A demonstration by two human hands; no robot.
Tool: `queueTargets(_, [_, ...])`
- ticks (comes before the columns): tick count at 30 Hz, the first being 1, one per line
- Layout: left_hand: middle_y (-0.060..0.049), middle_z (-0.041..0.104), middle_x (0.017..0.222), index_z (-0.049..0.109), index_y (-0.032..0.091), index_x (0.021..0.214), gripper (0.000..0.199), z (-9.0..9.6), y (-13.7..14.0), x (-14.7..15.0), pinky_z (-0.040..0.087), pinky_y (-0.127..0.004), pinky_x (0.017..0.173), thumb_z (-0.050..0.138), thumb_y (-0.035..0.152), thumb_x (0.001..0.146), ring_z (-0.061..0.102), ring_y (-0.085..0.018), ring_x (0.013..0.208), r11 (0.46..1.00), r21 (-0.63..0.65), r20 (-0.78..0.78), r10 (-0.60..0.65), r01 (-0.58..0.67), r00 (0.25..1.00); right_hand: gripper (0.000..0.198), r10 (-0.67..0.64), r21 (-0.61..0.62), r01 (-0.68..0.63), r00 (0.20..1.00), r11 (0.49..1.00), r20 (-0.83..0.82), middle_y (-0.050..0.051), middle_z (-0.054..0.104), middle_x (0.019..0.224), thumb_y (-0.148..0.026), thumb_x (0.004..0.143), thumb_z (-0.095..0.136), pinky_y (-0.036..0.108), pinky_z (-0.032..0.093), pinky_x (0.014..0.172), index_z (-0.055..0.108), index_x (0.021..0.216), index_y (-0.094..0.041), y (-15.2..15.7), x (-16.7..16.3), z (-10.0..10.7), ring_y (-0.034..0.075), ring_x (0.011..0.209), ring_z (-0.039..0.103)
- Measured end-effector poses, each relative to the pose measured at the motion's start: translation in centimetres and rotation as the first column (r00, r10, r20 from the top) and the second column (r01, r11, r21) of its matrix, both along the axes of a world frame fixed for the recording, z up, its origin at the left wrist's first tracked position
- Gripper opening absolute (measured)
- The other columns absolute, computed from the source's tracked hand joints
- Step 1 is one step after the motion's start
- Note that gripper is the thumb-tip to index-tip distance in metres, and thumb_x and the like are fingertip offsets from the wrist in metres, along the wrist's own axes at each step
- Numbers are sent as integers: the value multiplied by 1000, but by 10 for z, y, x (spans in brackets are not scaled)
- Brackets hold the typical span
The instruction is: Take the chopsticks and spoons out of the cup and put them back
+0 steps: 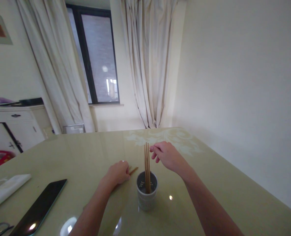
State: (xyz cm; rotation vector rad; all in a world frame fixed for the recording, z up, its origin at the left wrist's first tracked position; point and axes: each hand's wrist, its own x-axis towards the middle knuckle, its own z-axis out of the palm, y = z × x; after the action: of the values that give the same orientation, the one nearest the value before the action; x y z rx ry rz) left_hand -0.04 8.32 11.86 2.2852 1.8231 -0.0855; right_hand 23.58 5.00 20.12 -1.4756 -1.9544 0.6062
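A grey cylindrical holder with holes in its inner bottom stands upright on the table in front of me. Several wooden chopsticks stand in it, nearly vertical and bunched together. Beside their upper ends is my right hand, its fingers loosely bent and apart, with nothing visible in them. My left hand rests low over the table, left of the holder, fingers closed around more chopsticks. Their ends stick out to the right of that hand; the rest is mostly hidden beneath hand and forearm.
The glossy pale-green table reflects light. At the left lie a black phone-like slab, a white flat object and a dark wiry item at the frame's edge. A wall borders the table's right side; curtains hang behind.
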Motion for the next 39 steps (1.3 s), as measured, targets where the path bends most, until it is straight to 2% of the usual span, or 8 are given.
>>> queueTargets(12, [-6,76,80,65,19,73,9,0,12,-15,44,-29,65,59,23,77,70,-22,77,998,21,249,-61,57,967,34,-67,204,75,997,976,-47,1,75,69,-26,104,49,27,46,62,74,82,-18,-15,5,21,14,56,67])
queueTargets(14, [-5,75,79,63,19,78,13,12,14,-22,46,-28,66,57,30,82,69,-19,75,998,3,480,-60,67,875,34,-68,243,86,994,966,-84,1,74,68,-27,104,50,27,46,61,75,83,-18,-17,4,23,14,56,67])
queueTargets(19, [-1,70,77,65,18,86,33,55,-7,-15,46,-25,66,68,51,87,61,-14,70,988,144,908,-151,47,390,32,36,302,35,973,953,-227,0,74,72,-34,106,51,26,48,61,76,91,-19,-22,-7,23,13,57,66])
queueTargets(24, [3,66,76,70,20,94,27,88,-48,20,41,-22,60,74,46,90,52,-10,63,955,288,915,-298,77,271,23,216,312,-88,889,946,-403,1,76,84,-35,104,57,24,50,62,72,95,-19,-30,-18,27,13,67,69])
queueTargets(29, [0,70,80,71,20,88,30,89,-47,24,47,-25,69,63,47,96,60,-15,73,935,339,856,-351,102,379,28,215,366,-15,831,931,-513,1,72,77,-42,104,59,24,47,55,69,91,-19,-41,-5,38,14,67,68])
queueTargets(32, [-4,75,86,71,20,87,31,68,-24,11,47,-28,77,50,36,102,65,-18,82,934,355,681,-291,45,672,29,162,407,64,853,911,-497,1,72,77,-43,105,58,24,46,55,68,91,-20,-41,11,44,14,64,66])
queueTargets(35, [-9,78,99,74,20,92,27,38,-4,1,47,-31,84,47,20,98,70,-23,95,969,242,284,-127,57,950,26,104,388,76,901,919,-421,0,71,75,-39,104,57,25,45,57,68,89,-20,-36,19,43,13,63,65])
queueTargets(39, [-11,78,106,76,21,92,19,7,3,-3,47,-32,81,56,18,91,72,-26,100,992,120,50,-39,33,998,27,68,328,14,969,945,-239,-1,71,72,-30,104,55,26,45,64,67,81,-20,-23,14,33,13,63,65])
